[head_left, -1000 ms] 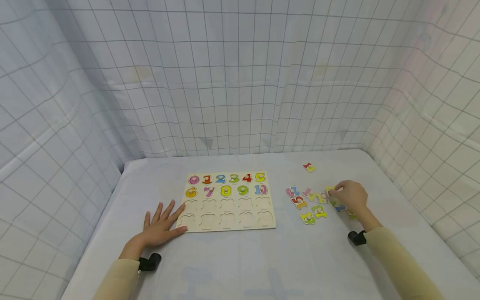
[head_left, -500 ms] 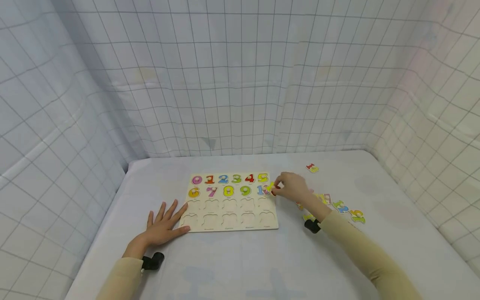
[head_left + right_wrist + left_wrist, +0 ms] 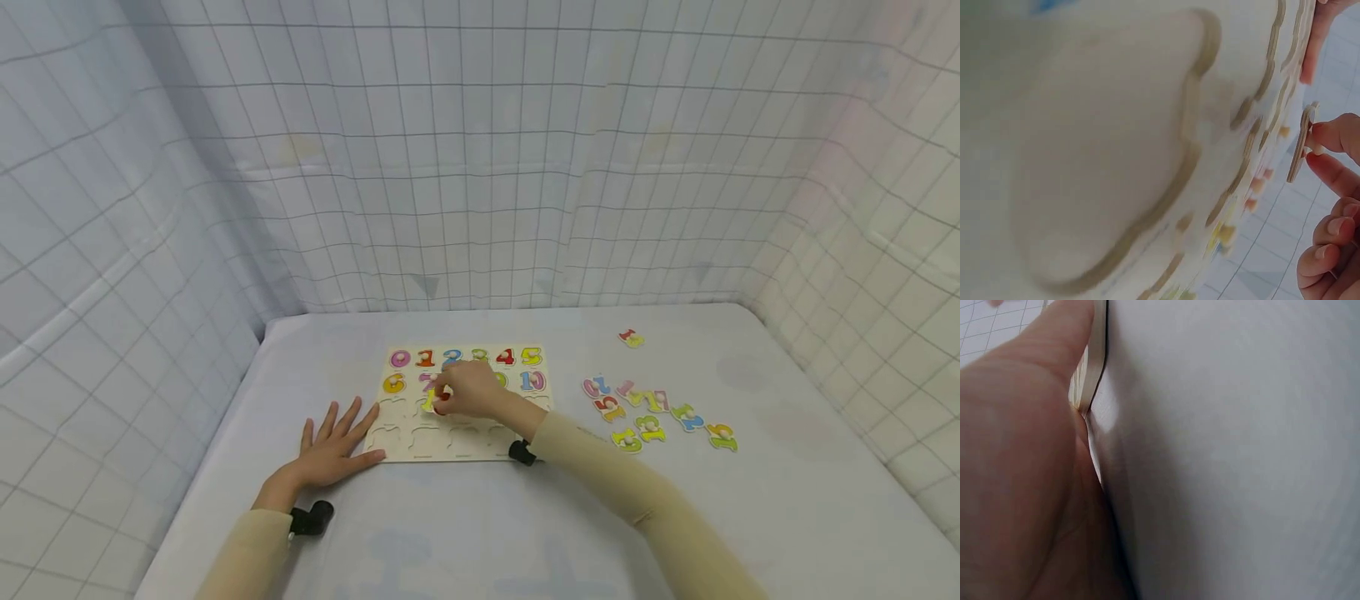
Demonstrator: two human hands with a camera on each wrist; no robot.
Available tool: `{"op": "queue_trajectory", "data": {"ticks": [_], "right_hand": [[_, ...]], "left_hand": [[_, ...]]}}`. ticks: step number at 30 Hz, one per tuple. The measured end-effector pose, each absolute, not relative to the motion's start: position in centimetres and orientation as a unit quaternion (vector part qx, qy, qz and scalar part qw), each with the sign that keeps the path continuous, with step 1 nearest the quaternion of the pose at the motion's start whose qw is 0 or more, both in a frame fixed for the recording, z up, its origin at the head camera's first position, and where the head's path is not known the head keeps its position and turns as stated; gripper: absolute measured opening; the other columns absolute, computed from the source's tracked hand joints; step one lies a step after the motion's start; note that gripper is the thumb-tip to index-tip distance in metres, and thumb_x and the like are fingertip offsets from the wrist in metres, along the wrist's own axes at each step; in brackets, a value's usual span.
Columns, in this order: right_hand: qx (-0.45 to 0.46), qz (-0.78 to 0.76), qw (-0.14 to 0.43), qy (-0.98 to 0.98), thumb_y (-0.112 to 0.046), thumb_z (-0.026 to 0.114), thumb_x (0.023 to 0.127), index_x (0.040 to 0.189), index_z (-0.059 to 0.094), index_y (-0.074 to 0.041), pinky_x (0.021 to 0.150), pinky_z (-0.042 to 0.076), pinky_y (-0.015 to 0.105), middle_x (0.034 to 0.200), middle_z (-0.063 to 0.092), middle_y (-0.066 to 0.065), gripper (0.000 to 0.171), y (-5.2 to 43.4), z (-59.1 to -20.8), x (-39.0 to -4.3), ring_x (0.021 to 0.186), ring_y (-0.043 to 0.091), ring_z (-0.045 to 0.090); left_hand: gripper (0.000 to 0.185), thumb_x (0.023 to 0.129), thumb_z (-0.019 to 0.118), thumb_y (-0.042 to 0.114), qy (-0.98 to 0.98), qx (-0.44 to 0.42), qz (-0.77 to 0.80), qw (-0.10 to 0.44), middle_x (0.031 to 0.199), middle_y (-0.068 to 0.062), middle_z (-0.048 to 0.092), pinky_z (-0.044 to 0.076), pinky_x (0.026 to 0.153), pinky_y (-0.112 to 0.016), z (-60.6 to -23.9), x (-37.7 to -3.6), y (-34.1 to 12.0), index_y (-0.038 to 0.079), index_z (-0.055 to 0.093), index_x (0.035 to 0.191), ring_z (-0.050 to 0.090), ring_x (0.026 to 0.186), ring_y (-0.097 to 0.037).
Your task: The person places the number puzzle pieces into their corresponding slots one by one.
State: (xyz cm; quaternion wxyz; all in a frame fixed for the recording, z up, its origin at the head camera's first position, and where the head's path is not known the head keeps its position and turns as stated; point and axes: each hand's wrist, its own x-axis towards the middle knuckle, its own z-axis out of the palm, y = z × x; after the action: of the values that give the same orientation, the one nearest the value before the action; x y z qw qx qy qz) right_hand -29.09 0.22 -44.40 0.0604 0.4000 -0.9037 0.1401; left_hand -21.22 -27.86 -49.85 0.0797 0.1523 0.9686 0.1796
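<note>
My left hand (image 3: 330, 454) lies spread on the table, its fingertips and thumb on the left edge of the wooden number puzzle board (image 3: 420, 450). In the left wrist view that hand (image 3: 1016, 456) lies against the board's edge (image 3: 1094, 362). Over the board's middle-left, my right hand (image 3: 476, 392) pinches a yellow and red number puzzle piece (image 3: 430, 402). The right wrist view has this piece (image 3: 1300, 144) edge-on above the board, its small knob between thumb and finger. Digits 0 to 10 fill the upper rows; the hand hides some. The lower recesses are bare wood.
Several loose number pieces (image 3: 650, 429) lie in a cluster right of the board. One red and yellow piece (image 3: 632, 338) lies apart, farther back. White grid-patterned curtains (image 3: 465, 167) enclose the table (image 3: 450, 533) at the back and sides.
My right hand has picked the yellow and red puzzle piece from the cluster and carried it left over the board. The left hand stays at the board's left edge.
</note>
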Motion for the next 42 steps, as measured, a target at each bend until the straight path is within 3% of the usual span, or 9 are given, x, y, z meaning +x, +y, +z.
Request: {"op": "queue_trajectory", "data": {"ticks": [10, 19, 32, 42], "right_hand": [[0.426, 0.093, 0.01, -0.9, -0.036, 0.07, 0.084, 0.085, 0.071, -0.023, 0.053, 0.038, 0.021, 0.078, 0.052, -0.014, 0.013, -4.9, -44.7, -29.7, 0.063, 0.004, 0.049], [0.433, 0.059, 0.009, -0.9, -0.033, 0.069, 0.084, 0.088, 0.071, -0.023, 0.057, 0.038, 0.022, 0.076, 0.05, -0.014, 0.011, -6.8, -44.8, -30.1, 0.063, 0.004, 0.049], [0.433, 0.063, -0.001, -0.899, -0.034, 0.068, 0.086, 0.086, 0.071, -0.023, 0.058, 0.04, 0.021, 0.083, 0.056, -0.014, 0.011, -7.8, -45.3, -30.6, 0.068, 0.002, 0.051], [0.43, 0.06, -0.005, -0.901, -0.037, 0.067, 0.088, 0.086, 0.07, -0.025, 0.057, 0.039, 0.021, 0.08, 0.055, -0.015, 0.012, -8.0, -45.4, -30.5, 0.066, 0.002, 0.05]], "left_hand": [[0.087, 0.084, 0.04, 0.075, 0.969, 0.152, 0.174, 0.086, 0.158, -0.011, 0.001, -0.021, 0.097, -0.063, -50.0, -21.4, -28.1, 0.034, 0.007, 0.153, -0.017, 0.139, -0.038], [0.084, 0.087, 0.044, 0.07, 0.968, 0.157, 0.179, 0.079, 0.158, -0.01, 0.001, -0.019, 0.098, -0.064, -50.1, -21.4, -27.9, 0.035, 0.007, 0.153, -0.017, 0.139, -0.038], [0.084, 0.087, 0.045, 0.069, 0.966, 0.159, 0.186, 0.085, 0.158, -0.014, 0.004, -0.019, 0.097, -0.065, -49.2, -21.0, -27.6, 0.032, 0.01, 0.153, -0.014, 0.139, -0.041], [0.083, 0.088, 0.051, 0.062, 0.963, 0.154, 0.201, 0.091, 0.156, -0.019, 0.007, -0.016, 0.097, -0.067, -47.7, -20.4, -27.0, 0.02, 0.02, 0.153, -0.011, 0.138, -0.047]]}}
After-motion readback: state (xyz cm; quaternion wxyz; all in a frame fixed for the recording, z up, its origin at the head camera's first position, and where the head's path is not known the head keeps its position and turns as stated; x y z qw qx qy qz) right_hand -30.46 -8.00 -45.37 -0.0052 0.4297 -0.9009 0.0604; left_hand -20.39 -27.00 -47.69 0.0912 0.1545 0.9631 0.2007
